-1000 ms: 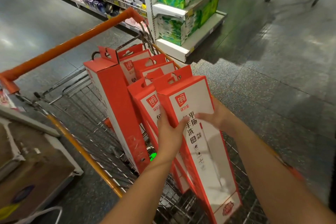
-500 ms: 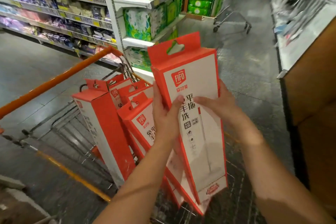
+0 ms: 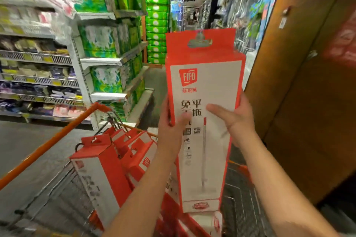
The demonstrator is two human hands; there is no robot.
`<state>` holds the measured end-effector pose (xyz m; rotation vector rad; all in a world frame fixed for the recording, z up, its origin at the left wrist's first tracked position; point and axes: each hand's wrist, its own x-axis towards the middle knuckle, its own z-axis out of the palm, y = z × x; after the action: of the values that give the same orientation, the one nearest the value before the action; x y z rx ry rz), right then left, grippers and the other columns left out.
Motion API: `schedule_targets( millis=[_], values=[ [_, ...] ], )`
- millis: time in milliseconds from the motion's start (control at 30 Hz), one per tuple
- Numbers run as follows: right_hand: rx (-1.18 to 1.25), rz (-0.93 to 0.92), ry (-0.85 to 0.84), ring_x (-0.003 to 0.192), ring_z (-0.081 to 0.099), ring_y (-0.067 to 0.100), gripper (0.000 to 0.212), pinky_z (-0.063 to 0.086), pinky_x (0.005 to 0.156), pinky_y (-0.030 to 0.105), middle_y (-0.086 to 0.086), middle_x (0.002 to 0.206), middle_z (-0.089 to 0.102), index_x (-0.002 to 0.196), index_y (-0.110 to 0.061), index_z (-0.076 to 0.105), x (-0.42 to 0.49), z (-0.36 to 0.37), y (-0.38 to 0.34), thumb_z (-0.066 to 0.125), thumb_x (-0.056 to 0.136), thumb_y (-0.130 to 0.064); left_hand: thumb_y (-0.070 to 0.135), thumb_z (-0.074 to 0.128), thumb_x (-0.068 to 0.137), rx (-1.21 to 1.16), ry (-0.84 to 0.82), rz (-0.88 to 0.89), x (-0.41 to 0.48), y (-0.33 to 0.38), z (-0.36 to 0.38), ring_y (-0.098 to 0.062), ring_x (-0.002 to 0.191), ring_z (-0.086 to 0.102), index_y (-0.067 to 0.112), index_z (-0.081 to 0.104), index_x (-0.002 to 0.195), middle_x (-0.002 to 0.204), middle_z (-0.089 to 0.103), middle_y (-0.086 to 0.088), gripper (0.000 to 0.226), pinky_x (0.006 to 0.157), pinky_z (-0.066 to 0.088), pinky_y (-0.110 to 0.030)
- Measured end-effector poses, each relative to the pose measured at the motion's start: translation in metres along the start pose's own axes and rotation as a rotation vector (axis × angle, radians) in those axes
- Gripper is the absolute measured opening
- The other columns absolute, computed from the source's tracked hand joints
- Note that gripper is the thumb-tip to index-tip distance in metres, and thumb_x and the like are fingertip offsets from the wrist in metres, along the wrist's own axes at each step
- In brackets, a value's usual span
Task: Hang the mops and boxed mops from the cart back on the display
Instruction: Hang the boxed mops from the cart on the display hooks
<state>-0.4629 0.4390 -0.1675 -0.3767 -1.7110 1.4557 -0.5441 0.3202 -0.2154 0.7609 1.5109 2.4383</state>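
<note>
A tall red-and-white boxed mop (image 3: 207, 86), with a hang tab at its top, is held upright in front of me, above the cart. My left hand (image 3: 170, 121) grips its left edge with the thumb across the front. My right hand (image 3: 236, 119) grips its right edge, thumb lying on the white face. Several more boxed mops (image 3: 100, 175) stand upright in the wire cart (image 3: 48, 194) below and to the left. The display's hooks are not in view.
The cart's orange handle (image 3: 57, 140) runs diagonally at the left. Shelves of green tissue packs (image 3: 107, 44) stand behind the cart. A tall brown wooden panel (image 3: 308, 82) rises close on the right. A blurred aisle runs ahead between them.
Both hands have lifted the boxed mop out of the cart up to chest height. The view has swung up and to the right, bringing the brown panel in.
</note>
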Motion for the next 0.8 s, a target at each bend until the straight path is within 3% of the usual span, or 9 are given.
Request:
schedule_targets(
  millis=[100, 200, 267, 333, 400, 500, 667, 800],
  values=[
    [0.03, -0.088, 0.078, 0.102, 0.067, 0.012, 0.082, 0.058, 0.08, 0.031, -0.007, 0.11, 0.069, 0.123, -0.025, 0.053, -0.027, -0.007, -0.034, 0.091, 0.051, -0.021, 0.009, 0.065, 0.083, 0.021, -0.093, 0.039, -0.017, 0.013, 0.01, -0.006, 0.101, 0.067, 0.016, 0.049, 0.133, 0.109, 0.069, 0.009, 0.053, 0.077, 0.053, -0.02],
    [0.007, -0.155, 0.165, 0.101, 0.067, 0.008, 0.069, 0.056, 0.076, 0.023, -0.009, 0.11, 0.068, 0.118, -0.032, 0.053, -0.048, -0.033, -0.067, 0.084, 0.058, -0.02, -0.002, 0.062, 0.086, -0.07, -0.19, 0.062, -0.03, 0.038, 0.034, -0.001, 0.096, 0.067, 0.008, 0.048, 0.134, 0.107, 0.068, 0.009, 0.05, 0.076, 0.052, -0.016],
    [-0.108, -0.194, 0.225, 0.106, 0.063, 0.003, 0.07, 0.054, 0.08, 0.02, -0.013, 0.116, 0.064, 0.124, -0.033, 0.05, -0.065, -0.056, -0.084, 0.081, 0.061, -0.032, -0.005, 0.059, 0.088, -0.161, -0.269, 0.022, -0.041, 0.054, 0.054, -0.002, 0.092, 0.069, 0.008, 0.047, 0.136, 0.104, 0.069, 0.008, 0.051, 0.073, 0.053, -0.016],
    [-0.2, -0.19, 0.242, 0.114, 0.059, 0.006, 0.077, 0.053, 0.09, 0.028, -0.012, 0.125, 0.06, 0.132, -0.032, 0.045, -0.085, -0.077, -0.092, 0.077, 0.063, -0.044, -0.006, 0.056, 0.089, -0.215, -0.308, -0.018, -0.053, 0.062, 0.077, 0.001, 0.085, 0.069, 0.012, 0.048, 0.136, 0.099, 0.069, 0.012, 0.051, 0.069, 0.053, -0.015],
    [-0.219, -0.194, 0.311, 0.116, 0.058, 0.007, 0.075, 0.051, 0.094, 0.033, -0.009, 0.127, 0.059, 0.133, -0.033, 0.044, -0.109, -0.097, -0.096, 0.073, 0.065, -0.047, -0.004, 0.058, 0.089, -0.25, -0.361, -0.041, -0.069, 0.066, 0.1, -0.005, 0.086, 0.07, 0.014, 0.05, 0.132, 0.098, 0.07, 0.01, 0.048, 0.071, 0.055, -0.018],
    [-0.25, -0.243, 0.475, 0.111, 0.06, 0.004, 0.081, 0.052, 0.084, 0.019, -0.008, 0.125, 0.061, 0.137, -0.024, 0.045, -0.143, -0.125, -0.113, 0.07, 0.064, -0.047, 0.009, 0.071, 0.08, -0.302, -0.454, -0.114, -0.098, 0.065, 0.134, -0.019, 0.092, 0.07, 0.022, 0.057, 0.114, 0.097, 0.073, 0.005, 0.039, 0.074, 0.058, -0.029],
    [-0.363, -0.26, 0.65, 0.112, 0.06, 0.006, 0.081, 0.053, 0.089, 0.024, -0.01, 0.125, 0.062, 0.138, -0.024, 0.047, -0.188, -0.189, -0.145, 0.071, 0.063, -0.047, 0.013, 0.058, 0.091, -0.336, -0.638, -0.145, -0.154, 0.074, 0.194, -0.007, 0.085, 0.071, 0.031, 0.056, 0.109, 0.092, 0.073, 0.014, 0.025, 0.065, 0.055, -0.02],
    [-0.372, -0.288, 0.78, 0.114, 0.061, 0.009, 0.083, 0.052, 0.09, 0.026, -0.006, 0.126, 0.063, 0.138, -0.021, 0.047, -0.229, -0.246, -0.17, 0.072, 0.062, -0.043, 0.021, 0.061, 0.089, -0.326, -0.761, -0.136, -0.207, 0.081, 0.248, -0.009, 0.094, 0.07, 0.033, 0.058, 0.109, 0.097, 0.073, 0.017, 0.023, 0.078, 0.056, -0.031]
  ],
)
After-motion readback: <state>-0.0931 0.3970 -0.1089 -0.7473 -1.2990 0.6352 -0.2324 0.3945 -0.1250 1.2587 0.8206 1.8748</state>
